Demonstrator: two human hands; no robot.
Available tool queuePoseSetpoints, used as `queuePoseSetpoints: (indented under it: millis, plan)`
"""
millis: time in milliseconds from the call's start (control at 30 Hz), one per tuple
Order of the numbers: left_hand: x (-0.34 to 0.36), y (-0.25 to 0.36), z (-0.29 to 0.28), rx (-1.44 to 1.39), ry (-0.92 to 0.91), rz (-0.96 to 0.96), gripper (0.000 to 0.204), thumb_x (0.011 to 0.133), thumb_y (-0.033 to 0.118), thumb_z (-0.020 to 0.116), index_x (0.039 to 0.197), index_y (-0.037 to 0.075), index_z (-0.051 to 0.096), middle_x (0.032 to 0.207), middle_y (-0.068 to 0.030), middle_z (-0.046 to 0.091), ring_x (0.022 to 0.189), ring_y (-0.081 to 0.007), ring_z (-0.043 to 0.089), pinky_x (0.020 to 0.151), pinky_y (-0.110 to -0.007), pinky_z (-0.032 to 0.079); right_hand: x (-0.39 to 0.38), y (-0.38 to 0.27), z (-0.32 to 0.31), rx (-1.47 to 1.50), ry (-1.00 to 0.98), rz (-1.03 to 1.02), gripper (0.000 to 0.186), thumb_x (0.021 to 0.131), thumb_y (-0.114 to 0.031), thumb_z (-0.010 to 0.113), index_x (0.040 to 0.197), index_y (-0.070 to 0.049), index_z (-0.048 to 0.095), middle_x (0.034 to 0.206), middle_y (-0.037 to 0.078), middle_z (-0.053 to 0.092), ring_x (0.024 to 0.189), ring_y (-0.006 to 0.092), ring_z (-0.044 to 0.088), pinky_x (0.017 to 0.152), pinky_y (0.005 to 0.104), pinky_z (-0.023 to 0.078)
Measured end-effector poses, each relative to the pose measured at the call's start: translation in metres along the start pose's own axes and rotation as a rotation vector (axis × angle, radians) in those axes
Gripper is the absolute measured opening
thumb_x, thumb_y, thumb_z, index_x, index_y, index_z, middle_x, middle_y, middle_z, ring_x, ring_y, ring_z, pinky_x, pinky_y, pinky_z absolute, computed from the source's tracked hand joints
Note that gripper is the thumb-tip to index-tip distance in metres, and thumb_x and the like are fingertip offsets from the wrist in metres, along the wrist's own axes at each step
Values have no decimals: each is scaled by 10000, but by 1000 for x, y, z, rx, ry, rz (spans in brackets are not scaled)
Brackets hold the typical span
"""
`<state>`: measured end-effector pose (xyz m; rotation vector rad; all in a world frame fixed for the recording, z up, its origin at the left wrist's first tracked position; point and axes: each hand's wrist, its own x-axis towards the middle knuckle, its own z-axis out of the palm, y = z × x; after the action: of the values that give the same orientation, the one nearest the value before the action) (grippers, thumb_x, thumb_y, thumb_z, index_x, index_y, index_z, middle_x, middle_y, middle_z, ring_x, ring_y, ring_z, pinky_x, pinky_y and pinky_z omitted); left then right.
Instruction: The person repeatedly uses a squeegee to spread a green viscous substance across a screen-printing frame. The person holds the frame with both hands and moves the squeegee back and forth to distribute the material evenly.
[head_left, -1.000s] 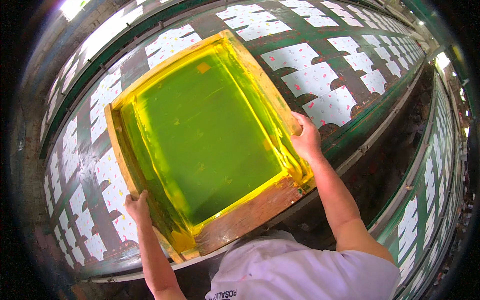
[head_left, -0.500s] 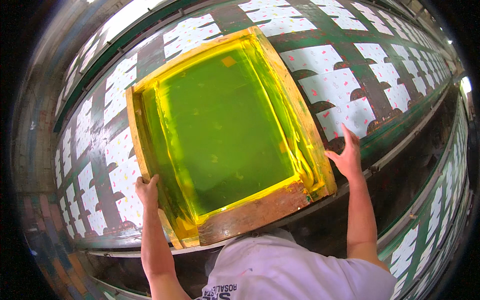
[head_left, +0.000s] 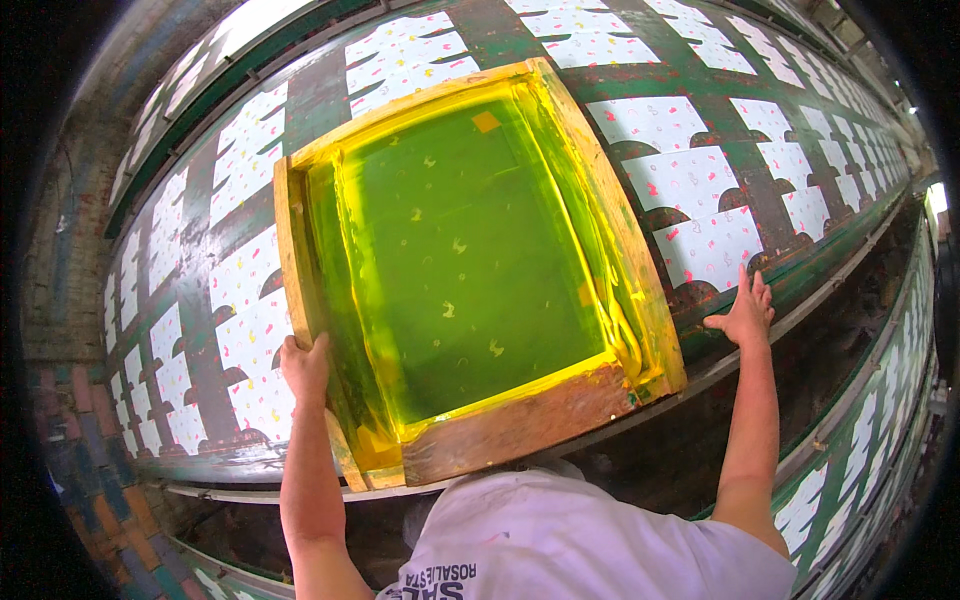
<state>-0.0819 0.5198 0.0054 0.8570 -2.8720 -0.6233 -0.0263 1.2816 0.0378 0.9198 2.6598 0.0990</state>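
Note:
A wooden screen-printing frame (head_left: 430, 439) lies on the long green table (head_left: 470, 36), with yellow-edged green mesh (head_left: 460, 260) and yellow ink smeared along its inner right side. My left hand (head_left: 307, 362) is closed on the frame's left rail. My right hand (head_left: 742, 306) is off the frame to its right, fingers spread and empty, over the table's front edge. White cut fabric pieces (head_left: 705, 245) with small red motifs lie in rows around the frame, each edged by dark curved gaps.
A second long table (head_left: 840, 480) with white pieces runs along the right, past a dark gap (head_left: 800, 390). Another rail and row of pieces show at the far upper left. A brick floor (head_left: 100, 470) shows at lower left; a metal rail edges this table at my front.
My right hand has let go of the frame and moved rightward, fingers spreading. The frame has shifted right in the picture along with the view, my left hand still on it.

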Motion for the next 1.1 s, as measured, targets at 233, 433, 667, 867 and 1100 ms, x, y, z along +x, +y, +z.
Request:
queuePoseSetpoints:
  millis: [233,433,667,867,1100]
  plan:
    - [4,-4,4,-114,13,68,490,901,365,836,1203,-4,723,1225,-224,679,1148,-435,655,1029,-530,518,-114,-74,-28,567,374,-888,621,895,-114,871,1470,2,668,1448,210,686,1361,422,638,1203,508,495]
    - [2,-6,2,-143,5,126,450,909,338,829,1167,-11,712,1195,-212,674,1153,-446,665,1021,-537,532,-264,-163,-9,393,126,-1530,496,883,-146,779,1379,-135,762,1367,141,730,1254,356,713,1089,486,571]
    - [-3,-2,-5,-150,18,157,446,940,337,791,1149,-45,696,1204,-259,687,1151,-496,674,1002,-575,553,-295,-211,2,308,218,-1395,438,918,-46,655,1327,-126,788,1288,123,770,1177,338,745,1003,488,602]
    - [-4,-4,-1,-123,66,133,481,960,389,796,1173,-34,707,1242,-272,699,1138,-499,704,988,-602,586,-300,-229,-16,123,30,-1218,441,891,10,651,1276,-138,805,1205,134,808,1136,365,770,994,500,622]
    - [-2,-6,3,-230,166,159,570,987,427,774,1359,3,692,1285,-242,702,1203,-477,689,1005,-601,580,-332,-215,5,239,167,-1230,444,869,17,664,1255,-137,820,1238,120,814,1141,346,772,990,480,616]
